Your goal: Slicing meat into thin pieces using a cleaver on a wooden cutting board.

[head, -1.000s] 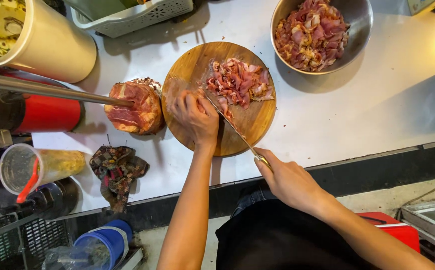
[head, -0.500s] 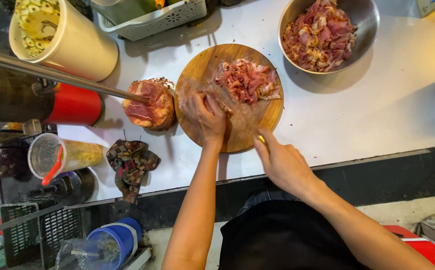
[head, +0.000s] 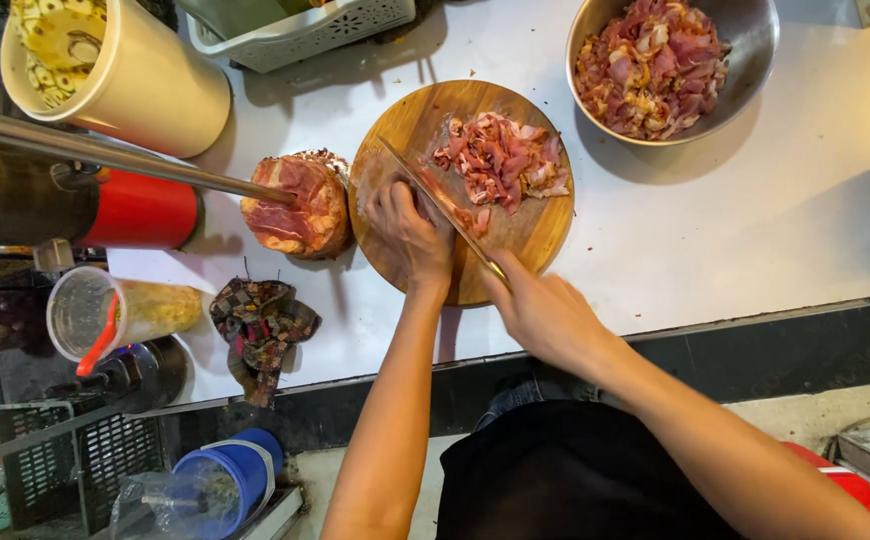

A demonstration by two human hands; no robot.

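A round wooden cutting board (head: 530, 238) lies on the white counter with a pile of sliced pink meat (head: 500, 158) on its far half. My left hand (head: 413, 230) presses down on a piece of meat at the board's left side. My right hand (head: 543, 312) grips the handle of a long knife (head: 433, 196), whose blade runs diagonally across the board right beside my left fingers. A large chunk of raw meat (head: 295, 204) sits just left of the board.
A steel bowl (head: 745, 90) full of cut meat stands at the back right. A cream bucket (head: 125, 75), a red can (head: 140, 212), a metal pipe (head: 105, 155), a plastic cup (head: 115, 312) and a patterned cloth (head: 260, 325) crowd the left side. A basket (head: 300, 35) sits behind.
The knife has swung from the board's near right side to lie diagonally against my left hand. My left hand stays on the board's left side. The camera view has shifted slightly.
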